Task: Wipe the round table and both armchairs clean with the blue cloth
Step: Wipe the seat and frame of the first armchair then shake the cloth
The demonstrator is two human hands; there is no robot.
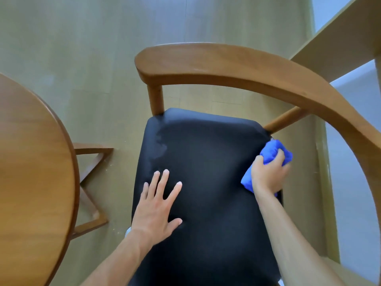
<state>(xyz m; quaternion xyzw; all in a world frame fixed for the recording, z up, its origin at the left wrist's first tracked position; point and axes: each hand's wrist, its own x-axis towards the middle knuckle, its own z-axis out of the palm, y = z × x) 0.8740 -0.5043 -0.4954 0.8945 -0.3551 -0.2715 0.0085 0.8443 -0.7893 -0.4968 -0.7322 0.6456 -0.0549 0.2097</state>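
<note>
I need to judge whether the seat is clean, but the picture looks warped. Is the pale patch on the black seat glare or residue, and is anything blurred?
Head view: wide-angle lens bows the armrest and round table. The pale patch at the black seat's far left corner could be sheen or damp streaks; cannot tell. The blue cloth and right hand are slightly soft; the left hand is sharp.

Head view, steeply down, close.

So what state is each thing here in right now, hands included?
blue cloth: bunched, gripped in right hand, at the seat's right edge.
right hand: closed around the cloth.
left hand: open, flat on the seat.
black seat: damp streaks along its far left side.
round table: bare where visible.
</note>
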